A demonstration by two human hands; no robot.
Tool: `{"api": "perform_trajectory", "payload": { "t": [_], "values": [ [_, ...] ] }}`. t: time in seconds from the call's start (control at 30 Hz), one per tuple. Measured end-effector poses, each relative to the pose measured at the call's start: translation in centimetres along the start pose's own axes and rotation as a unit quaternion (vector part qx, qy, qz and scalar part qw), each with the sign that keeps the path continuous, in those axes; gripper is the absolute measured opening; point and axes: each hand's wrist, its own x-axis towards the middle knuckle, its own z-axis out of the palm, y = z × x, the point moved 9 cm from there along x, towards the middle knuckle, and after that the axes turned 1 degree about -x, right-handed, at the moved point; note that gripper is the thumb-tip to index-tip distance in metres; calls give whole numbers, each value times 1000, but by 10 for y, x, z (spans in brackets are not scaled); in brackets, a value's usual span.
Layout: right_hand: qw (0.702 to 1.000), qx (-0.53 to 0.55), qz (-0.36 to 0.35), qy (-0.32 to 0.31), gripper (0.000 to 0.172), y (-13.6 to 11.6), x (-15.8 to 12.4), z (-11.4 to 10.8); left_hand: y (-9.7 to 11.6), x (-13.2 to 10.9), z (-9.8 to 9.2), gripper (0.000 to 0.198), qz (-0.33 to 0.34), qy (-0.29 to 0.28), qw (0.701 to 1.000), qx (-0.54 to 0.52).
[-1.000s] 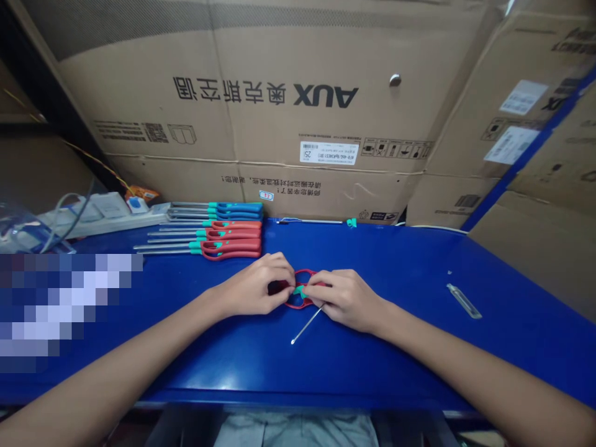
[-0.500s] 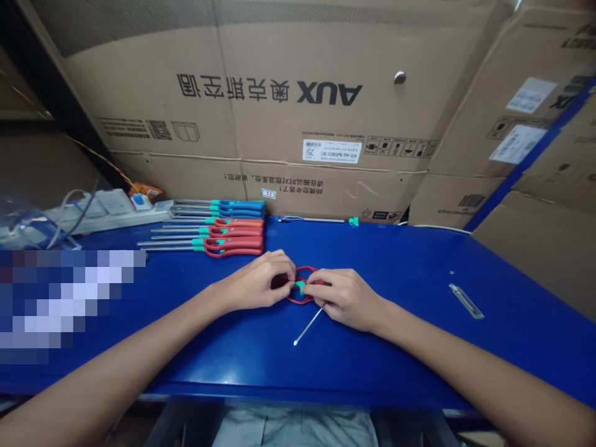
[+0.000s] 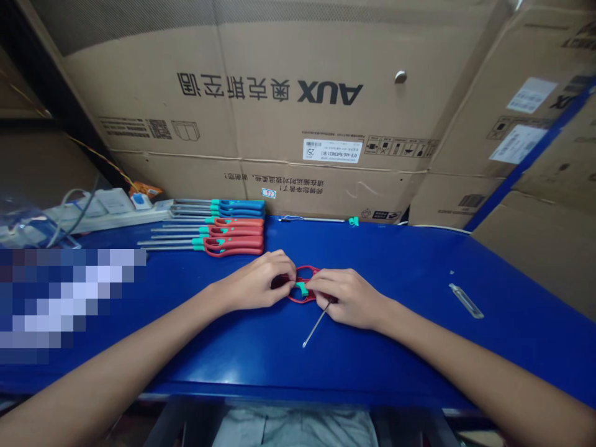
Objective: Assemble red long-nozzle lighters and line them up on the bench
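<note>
Near the middle of the blue table, my left hand [image 3: 263, 279] is closed on the left end of an opened red lighter casing [image 3: 305, 269]. Inside the casing's loop shows a green trigger piece [image 3: 302, 288]. My right hand [image 3: 349, 298] is at the casing's right side, fingertips beside the green piece. It is closed around a thin metal rod [image 3: 316, 326], which slants down to the left over the table; its other end is hidden in the palm. Whether the right fingers touch the green piece is hard to see.
Several long-necked lighters, blue [image 3: 239, 208] and red [image 3: 235, 244], lie stacked at the back left beside a white power strip [image 3: 116, 217]. A small clear tube [image 3: 466, 302] lies on the right. A metal rod [image 3: 321, 220] and green piece [image 3: 354, 221] lie by the cardboard wall [image 3: 261, 37].
My right fingers have drawn slightly right from the green piece, showing more of it. The rod in that hand has shifted right and its tip a little lower. My left hand stays put.
</note>
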Motion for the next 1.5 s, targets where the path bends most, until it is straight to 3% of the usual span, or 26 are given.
{"api": "perform_trajectory", "payload": {
  "t": [0.43,0.57,0.67,0.77,0.93,1.1,1.3,1.5],
  "values": [
    [999,0,19,-26,25,1,-1,4,2,0,-2,12,6,9,1000,2],
    [1000,-9,26,9,25,11,-1,-6,3,0,-2,12,7,5,1000,10],
    [985,-74,149,38,25,54,7,-24,2,0,-3,11,3,5,1000,15],
    [930,-147,333,-59,32,118,17,-25,1,0,-5,10,0,5,1000,21],
    [898,-168,385,-129,41,173,54,-10,0,0,-7,12,-10,2,999,44],
    [880,-160,415,-166,35,199,67,17,1,-2,-5,16,-16,-9,998,60],
    [882,-146,430,-125,24,203,59,14,5,-2,-14,15,0,38,998,46],
    [928,-105,356,-32,22,154,60,-31,4,-6,-29,16,19,153,988,23]
  ]
}}
